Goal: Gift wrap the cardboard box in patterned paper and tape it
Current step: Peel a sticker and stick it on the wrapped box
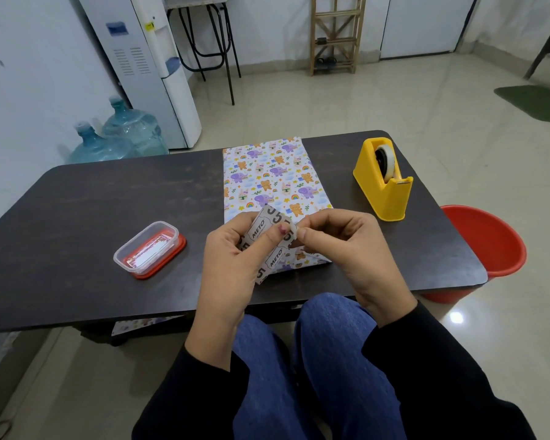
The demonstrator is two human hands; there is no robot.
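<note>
The left hand [235,252] and right hand [340,246] both pinch a printed strip [258,229] between curled fingers [310,231]. The wrapped box [267,176] lies on the surface [92,201] just beyond the fingers, with the dispenser [383,185] farther right.

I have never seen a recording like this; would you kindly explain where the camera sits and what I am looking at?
There is no machine here. A single camera worn on the person's head looks forward and down, so you see their own two bare hands and knees. The left hand and right hand both pinch a small paper strip printed with METO, over the dark table. On the table lie a wrapped package in animal-patterned paper in the middle, a yellow tape dispenser to the right, and a clear plastic container sitting on an orange lid to the left. A red bucket stands on the floor at the right.
</note>
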